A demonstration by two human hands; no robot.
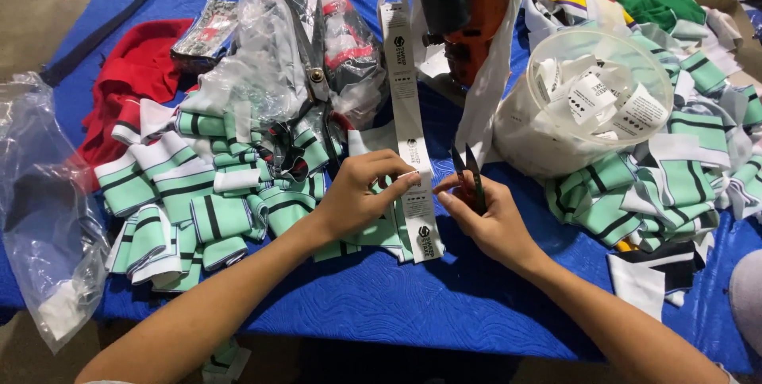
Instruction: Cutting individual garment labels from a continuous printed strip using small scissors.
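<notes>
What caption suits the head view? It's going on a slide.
Left hand holds a white label strip while right hand works thread snips over a blue table.

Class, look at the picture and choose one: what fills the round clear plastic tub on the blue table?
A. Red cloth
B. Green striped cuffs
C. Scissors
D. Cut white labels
D: the clear tub holds a heap of small cut white labels, while the green striped cuffs lie in piles outside it on the blue table.
</notes>
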